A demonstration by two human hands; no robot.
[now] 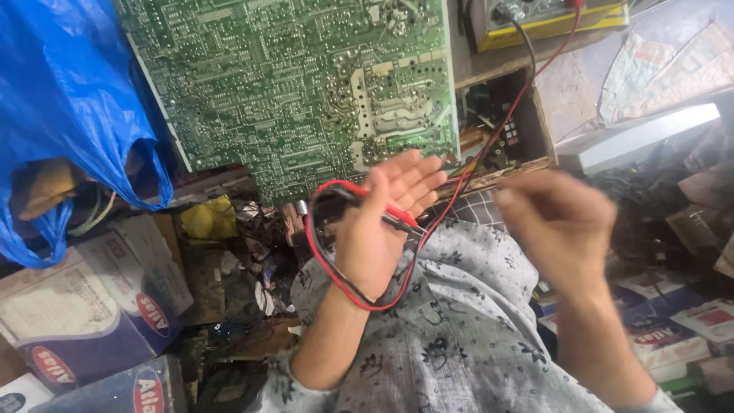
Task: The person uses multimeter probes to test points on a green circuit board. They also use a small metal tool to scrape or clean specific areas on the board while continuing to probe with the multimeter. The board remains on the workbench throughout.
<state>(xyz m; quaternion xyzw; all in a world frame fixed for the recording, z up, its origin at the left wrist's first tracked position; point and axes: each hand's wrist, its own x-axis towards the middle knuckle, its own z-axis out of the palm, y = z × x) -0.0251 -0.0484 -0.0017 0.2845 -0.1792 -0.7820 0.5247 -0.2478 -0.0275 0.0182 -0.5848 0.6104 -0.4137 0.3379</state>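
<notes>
My left hand [380, 229] is palm-up below a large green circuit board [290, 92] that shows its solder side. A red and a black test probe [391, 215] lie across the palm, pinned by the thumb, and their leads loop around my wrist. The red lead [527, 84] and a black one run up to a yellow-edged meter [550, 19] at the top. My right hand [562, 226] hovers to the right, blurred, with its back to me and fingers loosely curled. Nothing shows in it.
A blue plastic bag [69, 99] hangs at the left over printed cardboard boxes [76, 313]. More boxes [673, 329] lie at the lower right. A white flat strip [642, 138] and dark clutter fill the right side. An open wooden compartment [501, 126] holds small parts.
</notes>
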